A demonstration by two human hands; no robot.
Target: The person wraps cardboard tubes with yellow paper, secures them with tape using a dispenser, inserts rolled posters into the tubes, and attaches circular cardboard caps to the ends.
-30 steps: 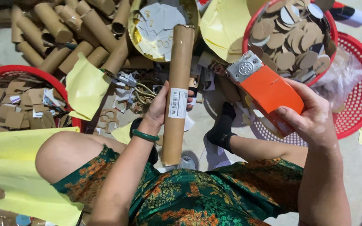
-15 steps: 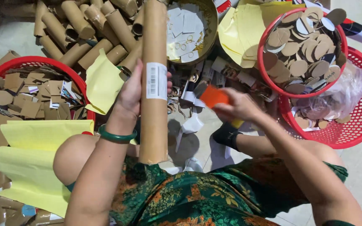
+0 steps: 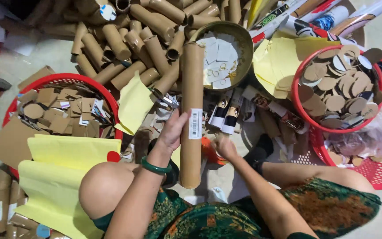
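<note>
Cardboard tube point(image 3: 191, 115) still gripped by left hand point(image 3: 172, 132), right hand point(image 3: 224, 147) lowered, closed on orange tool point(image 3: 208, 152)

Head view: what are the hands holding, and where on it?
Left hand grips the long cardboard tube at mid-length, beside its white label. Right hand rests on an orange object; grip unclear.

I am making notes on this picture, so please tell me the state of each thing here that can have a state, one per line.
Long cardboard tube: upright, held by the left hand.
Orange tool: low behind the tube, under the right hand; grip unclear.
Round metal bowl: holds white paper pieces.
Left red basket: full of cardboard scraps.
Right red bowl: full of cardboard discs.
Short tubes: piled loosely.
</note>
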